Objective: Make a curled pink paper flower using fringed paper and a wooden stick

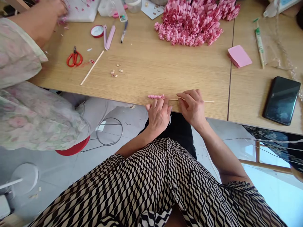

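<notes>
A thin wooden stick point(209, 101) lies along the front edge of the table, with a curled pink paper strip point(155, 96) around its left end. My left hand point(159, 115) rests over the pink strip, fingers bent and pressing it against the tabletop. To its right, my right hand point(193, 105) pinches the stick between thumb and fingers, and the stick's bare end sticks out beyond it. The undersides of my left fingers are hidden.
A large heap of pink paper curls point(189, 25) sits at the back. Left are red-handled scissors point(74, 58), another wooden stick point(92, 67) and a co-worker's arm point(35, 23). Pink paper squares point(240, 56) and a black phone point(281, 100) lie right.
</notes>
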The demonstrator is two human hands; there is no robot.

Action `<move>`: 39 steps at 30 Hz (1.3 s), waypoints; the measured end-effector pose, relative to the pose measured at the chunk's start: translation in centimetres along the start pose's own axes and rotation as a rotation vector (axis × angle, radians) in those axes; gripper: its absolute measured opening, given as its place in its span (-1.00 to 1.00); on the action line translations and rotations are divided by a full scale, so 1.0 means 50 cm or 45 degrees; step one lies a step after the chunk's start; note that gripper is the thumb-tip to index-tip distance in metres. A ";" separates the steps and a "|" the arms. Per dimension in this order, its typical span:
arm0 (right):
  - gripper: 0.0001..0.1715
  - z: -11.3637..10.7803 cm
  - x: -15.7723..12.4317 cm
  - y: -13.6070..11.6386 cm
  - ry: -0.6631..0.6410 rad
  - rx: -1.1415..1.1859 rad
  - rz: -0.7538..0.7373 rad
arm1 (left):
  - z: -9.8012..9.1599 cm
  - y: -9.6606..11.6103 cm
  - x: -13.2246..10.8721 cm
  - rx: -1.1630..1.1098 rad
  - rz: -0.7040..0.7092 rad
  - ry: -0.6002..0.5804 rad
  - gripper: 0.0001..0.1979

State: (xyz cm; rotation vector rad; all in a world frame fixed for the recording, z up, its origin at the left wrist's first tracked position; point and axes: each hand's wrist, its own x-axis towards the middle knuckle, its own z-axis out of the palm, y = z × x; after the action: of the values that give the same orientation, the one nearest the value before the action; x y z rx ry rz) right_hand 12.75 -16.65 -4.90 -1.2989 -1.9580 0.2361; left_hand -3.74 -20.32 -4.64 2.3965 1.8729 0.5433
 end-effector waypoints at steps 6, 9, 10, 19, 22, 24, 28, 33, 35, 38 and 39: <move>-0.75 0.003 0.001 0.002 0.003 -0.011 -0.026 | -0.002 -0.001 -0.007 0.010 0.009 -0.035 -0.48; -0.77 0.005 0.004 0.001 -0.053 -0.045 0.005 | 0.001 -0.007 0.000 0.000 0.017 0.005 -0.52; -0.77 0.005 0.005 0.001 -0.069 -0.051 0.020 | 0.001 -0.011 0.004 -0.018 0.025 0.013 -0.54; -0.75 0.004 0.012 -0.005 -0.122 -0.086 0.068 | -0.025 -0.078 0.056 -0.142 0.039 0.122 -0.66; -0.75 0.005 0.011 -0.006 -0.141 -0.097 0.078 | -0.018 -0.086 0.066 -0.166 0.091 0.054 -0.70; -0.75 0.006 0.011 -0.006 -0.149 -0.116 0.077 | -0.013 -0.087 0.067 -0.167 0.070 0.074 -0.71; -0.75 0.008 0.011 -0.005 -0.144 -0.162 0.069 | -0.010 -0.086 0.063 -0.178 0.065 0.110 -0.70; -0.75 0.008 0.012 -0.007 -0.149 -0.166 0.079 | -0.014 -0.090 0.062 -0.205 0.081 0.089 -0.68; -0.75 0.008 0.013 -0.007 -0.157 -0.162 0.088 | -0.016 -0.092 0.063 -0.213 0.097 0.072 -0.68; -0.75 0.009 0.013 -0.007 -0.158 -0.162 0.091 | -0.021 -0.092 0.063 -0.220 0.120 0.043 -0.69; -0.75 0.009 0.013 -0.007 -0.154 -0.167 0.089 | -0.022 -0.092 0.063 -0.223 0.125 0.031 -0.70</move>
State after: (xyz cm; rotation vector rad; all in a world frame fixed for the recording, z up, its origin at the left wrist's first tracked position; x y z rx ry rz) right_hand 12.09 -16.14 -4.72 -1.4693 -2.0610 0.2288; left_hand -7.71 -16.29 -4.03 2.3863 1.6474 0.7149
